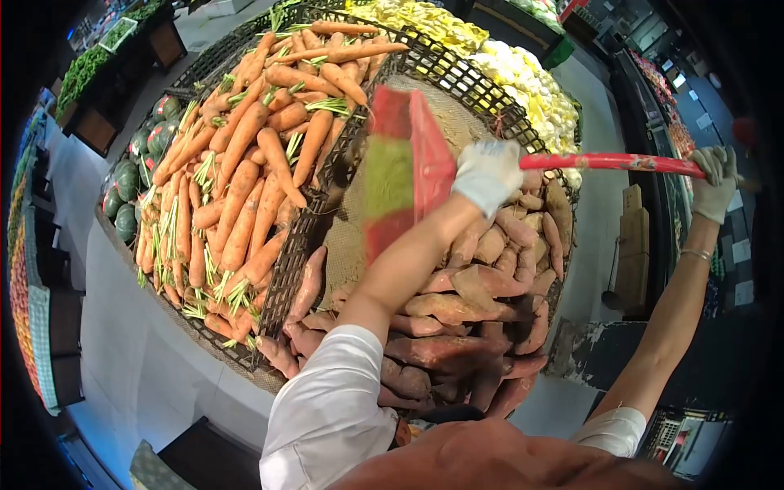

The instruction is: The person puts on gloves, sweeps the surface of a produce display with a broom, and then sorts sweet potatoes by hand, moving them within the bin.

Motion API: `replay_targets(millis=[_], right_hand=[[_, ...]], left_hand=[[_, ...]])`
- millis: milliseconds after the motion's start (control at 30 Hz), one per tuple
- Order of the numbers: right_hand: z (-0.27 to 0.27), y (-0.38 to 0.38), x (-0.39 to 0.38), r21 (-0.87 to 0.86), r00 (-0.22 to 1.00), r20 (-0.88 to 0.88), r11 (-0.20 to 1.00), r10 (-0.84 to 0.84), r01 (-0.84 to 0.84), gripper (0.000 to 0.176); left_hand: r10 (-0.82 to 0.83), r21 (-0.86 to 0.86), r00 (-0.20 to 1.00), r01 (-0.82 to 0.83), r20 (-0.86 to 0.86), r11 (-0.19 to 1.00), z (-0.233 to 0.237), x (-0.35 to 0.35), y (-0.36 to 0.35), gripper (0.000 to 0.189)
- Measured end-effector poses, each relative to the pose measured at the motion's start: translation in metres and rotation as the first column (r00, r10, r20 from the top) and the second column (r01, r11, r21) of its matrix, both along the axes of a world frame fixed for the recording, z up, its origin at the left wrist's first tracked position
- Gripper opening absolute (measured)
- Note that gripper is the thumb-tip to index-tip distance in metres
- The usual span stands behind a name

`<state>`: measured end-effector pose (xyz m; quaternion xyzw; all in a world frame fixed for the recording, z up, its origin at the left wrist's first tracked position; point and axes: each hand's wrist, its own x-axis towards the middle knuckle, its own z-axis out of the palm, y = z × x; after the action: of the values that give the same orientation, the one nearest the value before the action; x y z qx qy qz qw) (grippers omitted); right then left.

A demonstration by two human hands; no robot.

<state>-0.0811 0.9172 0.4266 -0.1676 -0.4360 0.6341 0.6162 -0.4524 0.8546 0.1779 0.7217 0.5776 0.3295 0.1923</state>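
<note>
A broom (390, 175) with red and green bristles and a red handle is held across the produce bin, its bristles over the burlap-lined part. My left hand (488, 173), in a white glove, is closed round the handle close to the broom head. Farther right, my gloved right hand (713, 184) grips the handle near its far end. Sweet potatoes (457, 310) lie heaped below and beside my left hand. Bare burlap (347, 216) shows between them and the black mesh divider (314, 237).
Carrots (253, 180) with green stalks fill the left side of the display. Watermelons (131, 188) sit beyond them. Yellow-wrapped produce (506, 69) is piled behind the mesh wall. A cardboard box (631, 253) stands on the floor at right, past a grey aisle (590, 245).
</note>
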Motion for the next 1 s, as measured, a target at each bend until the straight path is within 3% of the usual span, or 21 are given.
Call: replay_targets(millis=[100, 200, 367, 467, 533, 600, 733, 767, 800, 833, 867, 933, 1000], right_hand=[[-0.013, 0.011, -0.018, 0.027, 0.971, -0.037, 0.971, -0.235, 0.236, 0.037], [-0.03, 0.02, -0.057, -0.068, 0.813, 0.005, 0.81, -0.583, 0.582, 0.038], [-0.076, 0.02, -0.021, -0.191, 0.989, -0.024, 0.971, -0.147, 0.14, 0.046], [-0.114, -0.008, -0.005, -0.304, 0.964, -0.05, 0.923, -0.263, 0.236, 0.046], [-0.127, -0.044, 0.015, -0.264, 0.965, -0.117, 0.944, -0.233, 0.196, 0.045], [-0.13, -0.078, 0.045, -0.173, 0.969, -0.217, 0.982, -0.114, 0.076, 0.046], [-0.142, -0.111, 0.054, -0.081, 0.933, -0.263, 0.969, -0.247, 0.234, 0.041], [-0.121, -0.125, -0.045, -0.299, 0.611, -0.092, 0.607, -0.786, 0.736, 0.038], [-0.136, -0.117, -0.057, -0.322, 0.639, -0.112, 0.636, -0.761, 0.701, 0.035], [-0.156, -0.103, -0.047, -0.376, 0.687, -0.259, 0.727, -0.678, 0.575, 0.032], [-0.178, -0.098, -0.027, -0.261, 0.802, -0.339, 0.868, -0.492, 0.422, 0.033], [-0.197, -0.1, -0.01, -0.256, 0.804, -0.256, 0.84, -0.536, 0.478, 0.03], [-0.192, -0.123, -0.016, -0.389, 0.64, -0.099, 0.622, -0.762, 0.68, 0.03]], left_hand=[[-0.016, -0.061, 0.995, 0.009, -0.1, 0.998, 0.001, -0.016, 0.058, 0.025], [-0.054, -0.118, 0.988, 0.037, -0.147, 0.992, -0.011, -0.025, 0.076, 0.028], [0.019, -0.159, 0.996, -0.033, -0.087, 0.987, -0.048, -0.016, 0.006, 0.027], [0.022, -0.1, 0.997, -0.029, -0.072, 0.995, -0.072, -0.003, -0.036, 0.027], [-0.04, -0.133, 0.989, 0.02, -0.143, 0.991, -0.063, 0.002, -0.047, 0.025], [-0.114, -0.055, 0.974, 0.105, -0.194, 0.993, -0.043, 0.009, -0.047, 0.022], [-0.148, 0.077, 0.921, 0.187, -0.36, 0.979, -0.01, 0.006, -0.003, 0.02], [-0.142, 0.069, 0.915, 0.18, -0.378, 0.981, -0.016, -0.004, 0.024, 0.021], [-0.136, 0.066, 0.907, 0.176, -0.4, 0.982, -0.028, -0.013, 0.05, 0.022], [-0.14, 0.057, 0.912, 0.175, -0.384, 0.983, -0.045, -0.02, 0.069, 0.023], [-0.14, 0.046, 0.917, 0.169, -0.372, 0.985, -0.062, -0.021, 0.081, 0.025], [-0.186, -0.089, 0.896, 0.163, -0.404, 0.983, -0.08, -0.002, 0.078, 0.028], [-0.253, -0.126, 0.873, 0.22, -0.418, 0.967, -0.073, 0.006, 0.067, 0.029]])
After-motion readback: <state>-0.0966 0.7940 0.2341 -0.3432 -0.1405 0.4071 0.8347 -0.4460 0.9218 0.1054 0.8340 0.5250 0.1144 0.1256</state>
